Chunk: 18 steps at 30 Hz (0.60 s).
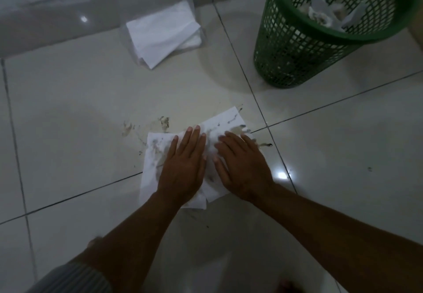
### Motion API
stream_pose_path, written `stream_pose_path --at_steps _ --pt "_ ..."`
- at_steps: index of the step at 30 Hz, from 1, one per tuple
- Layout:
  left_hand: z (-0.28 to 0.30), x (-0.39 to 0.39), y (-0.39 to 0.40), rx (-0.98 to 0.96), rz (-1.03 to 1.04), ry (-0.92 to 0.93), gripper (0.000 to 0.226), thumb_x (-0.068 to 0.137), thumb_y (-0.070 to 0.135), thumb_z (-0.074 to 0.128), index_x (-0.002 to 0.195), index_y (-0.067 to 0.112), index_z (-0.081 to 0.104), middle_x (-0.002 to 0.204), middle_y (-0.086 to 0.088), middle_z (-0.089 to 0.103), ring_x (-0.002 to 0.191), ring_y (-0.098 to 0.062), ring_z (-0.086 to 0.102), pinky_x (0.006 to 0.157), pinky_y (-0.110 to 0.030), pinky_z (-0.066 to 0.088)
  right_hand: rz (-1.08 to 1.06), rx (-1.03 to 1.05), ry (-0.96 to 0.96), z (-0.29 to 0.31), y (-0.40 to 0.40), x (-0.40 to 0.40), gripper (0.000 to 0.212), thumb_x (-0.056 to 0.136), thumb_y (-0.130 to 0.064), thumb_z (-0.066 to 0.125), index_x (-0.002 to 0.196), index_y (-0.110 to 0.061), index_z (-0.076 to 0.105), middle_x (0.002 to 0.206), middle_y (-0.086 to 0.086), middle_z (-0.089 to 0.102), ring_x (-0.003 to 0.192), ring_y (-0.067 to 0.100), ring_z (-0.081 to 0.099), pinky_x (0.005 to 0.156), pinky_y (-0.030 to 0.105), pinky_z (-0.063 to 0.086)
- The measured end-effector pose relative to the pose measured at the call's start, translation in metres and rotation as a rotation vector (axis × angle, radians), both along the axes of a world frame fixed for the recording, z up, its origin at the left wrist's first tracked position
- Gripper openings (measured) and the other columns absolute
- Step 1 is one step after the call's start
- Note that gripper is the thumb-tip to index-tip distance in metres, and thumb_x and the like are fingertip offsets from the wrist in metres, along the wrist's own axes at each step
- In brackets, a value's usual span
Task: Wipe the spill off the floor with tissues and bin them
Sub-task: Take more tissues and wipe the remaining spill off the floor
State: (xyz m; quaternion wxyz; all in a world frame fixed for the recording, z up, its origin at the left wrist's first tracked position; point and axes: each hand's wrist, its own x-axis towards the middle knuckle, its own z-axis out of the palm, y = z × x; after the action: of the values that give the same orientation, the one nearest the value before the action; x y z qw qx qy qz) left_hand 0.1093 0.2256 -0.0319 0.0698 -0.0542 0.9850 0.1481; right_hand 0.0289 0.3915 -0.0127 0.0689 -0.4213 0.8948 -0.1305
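Note:
A white tissue (225, 122), stained brownish-grey, lies spread on the pale tiled floor over the spill. My left hand (183, 166) presses flat on its left half, fingers together. My right hand (242, 166) presses flat on its right half, fingers slightly spread. Both palms are down on the tissue without gripping it. Smears of the spill (146, 127) show on the tile to the upper left of the tissue, and a few drops (265, 144) at its right edge.
A green mesh bin (304, 45) stands at the upper right with used tissues (320, 11) inside. A stack of clean tissues (164, 33) in clear wrap lies against the wall skirting at the upper middle. My knee (75, 274) shows at the bottom left.

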Motion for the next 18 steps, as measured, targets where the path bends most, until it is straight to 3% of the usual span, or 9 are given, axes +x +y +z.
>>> stream_pose_path --at_steps 2,4,6,12,18 --pt "-0.003 0.001 0.004 -0.013 0.016 -0.008 0.058 0.103 0.035 0.016 0.153 0.007 0.024 0.162 -0.014 0.018 0.151 -0.028 0.012 0.121 -0.053 0.019 -0.011 0.111 -0.045 -0.010 -0.009 0.000 0.059 0.102 -0.044 0.023 0.150 -0.012 0.035 0.159 0.014 0.031 0.149 0.028 0.023 0.122 0.051 0.020" --pt "-0.007 -0.001 0.005 -0.012 0.041 -0.008 0.058 0.102 0.034 0.015 0.154 0.008 0.019 0.163 -0.013 0.013 0.152 -0.026 0.007 0.123 -0.052 0.015 0.001 0.167 -0.057 -0.022 -0.013 -0.004 0.064 0.101 -0.050 0.017 0.156 -0.017 0.013 0.165 0.011 0.010 0.153 0.027 0.005 0.123 0.053 0.009" --pt "-0.011 -0.003 0.004 -0.022 0.050 -0.005 0.058 0.103 0.034 0.018 0.155 0.009 0.016 0.164 -0.011 0.010 0.153 -0.025 0.004 0.124 -0.050 0.010 0.002 0.210 -0.062 -0.032 -0.011 -0.009 0.068 0.100 -0.057 0.018 0.157 -0.022 0.003 0.166 0.009 0.000 0.153 0.026 -0.004 0.123 0.053 0.005" --pt "-0.027 0.003 -0.007 -0.038 0.058 -0.047 0.060 0.103 0.039 0.015 0.156 0.013 0.008 0.166 -0.007 0.002 0.153 -0.021 -0.004 0.124 -0.051 0.005 -0.032 0.181 -0.027 -0.051 -0.006 -0.013 0.076 0.097 -0.064 0.027 0.157 -0.020 0.011 0.166 0.009 0.004 0.153 0.024 -0.002 0.123 0.053 0.010" --pt "-0.036 0.006 -0.008 -0.058 0.065 -0.025 0.060 0.103 0.040 0.018 0.156 0.014 0.013 0.165 -0.006 0.008 0.153 -0.020 0.001 0.123 -0.050 0.003 -0.042 0.103 -0.010 -0.059 -0.005 -0.012 0.078 0.096 -0.065 0.032 0.157 -0.023 0.010 0.166 0.007 0.006 0.153 0.023 0.001 0.123 0.053 0.011"
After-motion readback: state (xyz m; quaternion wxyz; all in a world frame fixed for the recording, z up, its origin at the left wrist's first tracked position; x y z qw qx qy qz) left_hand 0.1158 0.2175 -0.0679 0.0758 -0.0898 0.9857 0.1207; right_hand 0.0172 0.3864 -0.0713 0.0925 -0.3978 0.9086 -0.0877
